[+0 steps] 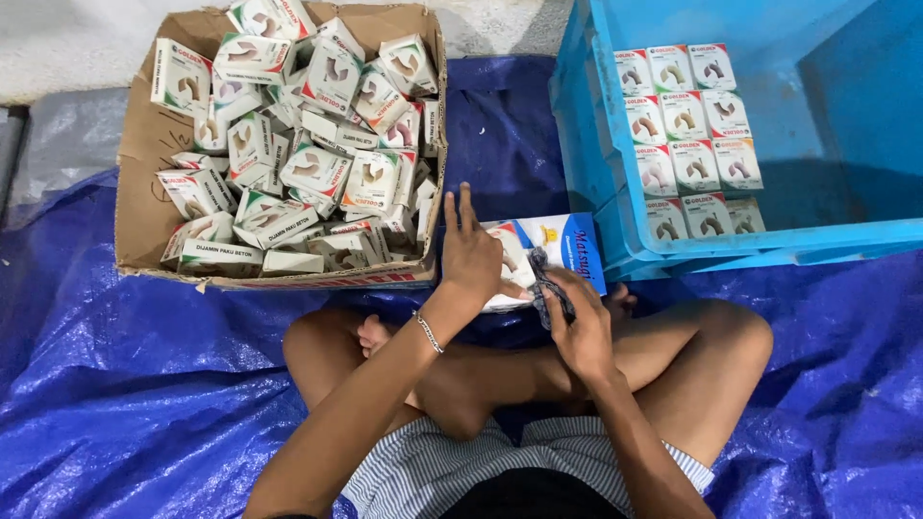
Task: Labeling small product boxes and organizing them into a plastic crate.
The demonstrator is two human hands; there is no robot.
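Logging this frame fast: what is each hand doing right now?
Left hand: open, fingers spread, resting on the flat white and blue package.
Right hand: closed on a dark crumpled cloth at the package.

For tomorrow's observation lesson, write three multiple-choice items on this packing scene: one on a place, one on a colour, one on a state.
1. Where do the neatly lined-up small boxes stand?
A. In the blue crate
B. On the person's knee
C. On the bare floor

2. What colour is the tarp under the person?
A. Red
B. Blue
C. Yellow

3. How do the small boxes lie in the cardboard carton?
A. In tidy rows
B. In a loose jumble
C. Stacked in one tower

Answers:
1 A: the rows stand against the inner wall of the blue crate.
2 B: the tarp is blue all around the crossed legs.
3 B: the boxes in the cardboard carton point every way, piled over each other.
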